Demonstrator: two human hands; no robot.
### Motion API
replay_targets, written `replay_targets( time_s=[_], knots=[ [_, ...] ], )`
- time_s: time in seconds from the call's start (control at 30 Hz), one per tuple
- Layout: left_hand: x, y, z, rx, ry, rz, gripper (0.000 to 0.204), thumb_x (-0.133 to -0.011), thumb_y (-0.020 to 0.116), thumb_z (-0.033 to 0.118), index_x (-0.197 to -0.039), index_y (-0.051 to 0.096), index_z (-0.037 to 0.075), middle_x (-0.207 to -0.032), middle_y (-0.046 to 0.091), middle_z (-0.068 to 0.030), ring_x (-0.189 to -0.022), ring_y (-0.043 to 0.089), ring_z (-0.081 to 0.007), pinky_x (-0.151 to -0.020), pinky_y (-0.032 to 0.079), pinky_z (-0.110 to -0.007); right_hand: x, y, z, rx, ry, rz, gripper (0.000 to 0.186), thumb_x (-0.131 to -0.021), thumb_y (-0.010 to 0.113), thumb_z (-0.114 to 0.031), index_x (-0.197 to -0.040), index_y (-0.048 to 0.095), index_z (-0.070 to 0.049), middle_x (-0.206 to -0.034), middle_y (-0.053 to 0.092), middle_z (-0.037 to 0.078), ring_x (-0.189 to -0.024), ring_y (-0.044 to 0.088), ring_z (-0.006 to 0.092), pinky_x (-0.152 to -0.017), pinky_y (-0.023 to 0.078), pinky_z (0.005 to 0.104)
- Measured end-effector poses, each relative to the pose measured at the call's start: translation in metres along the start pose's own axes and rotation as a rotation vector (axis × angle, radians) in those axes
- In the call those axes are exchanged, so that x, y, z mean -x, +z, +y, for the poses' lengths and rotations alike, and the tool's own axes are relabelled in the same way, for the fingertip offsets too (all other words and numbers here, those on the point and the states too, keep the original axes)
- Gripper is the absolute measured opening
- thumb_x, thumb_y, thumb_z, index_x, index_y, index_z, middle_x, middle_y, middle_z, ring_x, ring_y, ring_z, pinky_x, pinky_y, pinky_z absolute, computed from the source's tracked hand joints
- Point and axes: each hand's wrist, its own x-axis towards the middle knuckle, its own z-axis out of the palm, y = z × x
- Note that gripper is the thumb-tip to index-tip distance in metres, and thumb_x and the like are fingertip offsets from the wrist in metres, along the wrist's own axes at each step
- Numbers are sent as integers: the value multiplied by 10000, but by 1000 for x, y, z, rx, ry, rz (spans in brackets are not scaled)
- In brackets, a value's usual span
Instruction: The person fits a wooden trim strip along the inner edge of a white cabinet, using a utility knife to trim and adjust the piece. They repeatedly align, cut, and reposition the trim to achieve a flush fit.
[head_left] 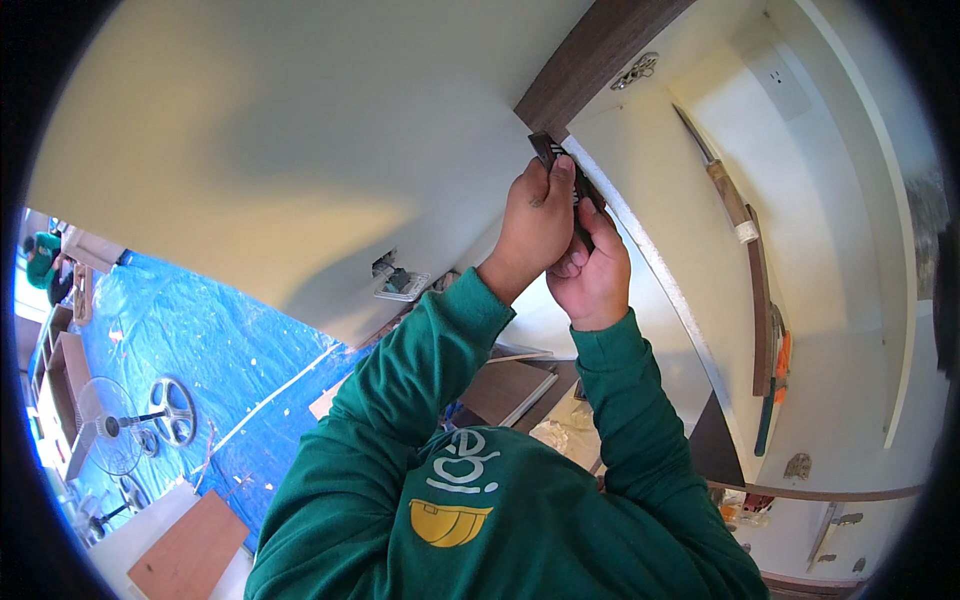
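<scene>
My left hand (pixel 537 215) is raised in front of me, fingers closed round a narrow dark piece with white markings (pixel 543 148). Its exact kind cannot be made out, since my fingers cover much of it. Just below and to the right, my right hand (pixel 597 275) is closed on the lower part of the same piece. The piece's upper end meets the lower corner of a dark brown wood-grain board (pixel 590 50). Beside my fingers runs the pale, rough edge of a white cabinet panel (pixel 650 250).
Inside the cabinet at right lie a wooden-handled pointed tool (pixel 728 190), a brown strip (pixel 760 310) and an orange-and-green tool (pixel 775 385). An electrical box (pixel 403 285) sits in the left wall. Blue sheeting (pixel 200 330), a fan (pixel 110 425) and another person (pixel 42 262) are at left.
</scene>
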Motion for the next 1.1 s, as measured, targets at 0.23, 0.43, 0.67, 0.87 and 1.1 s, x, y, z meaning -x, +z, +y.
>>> replay_targets(
  time_s=[0.23, 0.43, 0.67, 0.87, 1.1],
  knots=[
    [-6, 1, -7, -68, 80, 29, 398, -1024, 467, 277, -827, 524, -65, -680, 594, -278, -578, 607, -405, -571, 472, -466, -3, 0, 2, -12, 7, 26, 157, -996, 541, -268, -931, 607, -141, -494, 387, -72, -429, 358, 49, -431, 295, 222],
    [-14, -1, -13, -70, 45, 5, 410, -1018, 474, 276, -800, 524, -67, -678, 585, -301, -588, 599, -438, -589, 471, -463, -6, -3, 5, -121, 15, -45, 162, -998, 542, -232, -1066, 604, -99, -543, 436, -63, -450, 381, 42, -437, 316, 216],
    [-19, -7, 3, -60, -54, -93, 466, -1037, 453, 343, -822, 533, -63, -662, 594, -235, -561, 615, -292, -578, 489, -409, -9, 4, 4, -52, -11, 22, 192, -996, 534, -271, -857, 592, -151, -487, 385, -71, -440, 355, 65, -446, 297, 234],
    [-26, -14, 3, -86, -94, -185, 506, -1046, 425, 395, -875, 542, -66, -661, 597, -179, -574, 617, -220, -580, 507, -360, -14, 7, 4, -67, -19, -32, 161, -993, 533, -260, -898, 591, -144, -488, 383, -68, -431, 353, 76, -448, 304, 238],
    [-31, -21, -1, 159, -276, -300, 350, -1041, 465, 350, -1005, 575, 19, -842, 585, -22, -753, 503, -104, -689, 454, -289, -14, 6, 0, -14, -7, -30, 151, -996, 537, -259, -941, 583, -126, -499, 385, -61, -424, 339, 78, -443, 292, 242]
  ],
)
